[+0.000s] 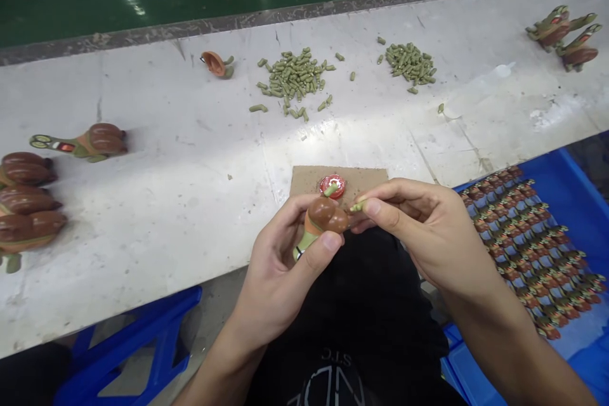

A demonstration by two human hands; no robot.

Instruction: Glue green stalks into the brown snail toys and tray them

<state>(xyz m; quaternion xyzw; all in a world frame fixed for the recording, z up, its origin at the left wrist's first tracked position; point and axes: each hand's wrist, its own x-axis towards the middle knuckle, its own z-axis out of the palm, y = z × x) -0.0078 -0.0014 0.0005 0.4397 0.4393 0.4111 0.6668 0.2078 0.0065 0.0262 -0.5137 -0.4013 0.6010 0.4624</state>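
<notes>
My left hand is closed around a turtle figurine with a glossy brown shell and green body. One small green leg sticks up from it. Between the thumb and fingers of my right hand is a small green leg piece, close to the shell's right end. Whether the piece touches the shell I cannot tell. Just beyond the figurine, a round red lid with something glossy in it lies on a cardboard piece.
Two piles of green leg pieces, one left and one right, lie on the white table. More turtle figurines stand left and far right. A blue crate holds rows of figurines. A blue stool is below.
</notes>
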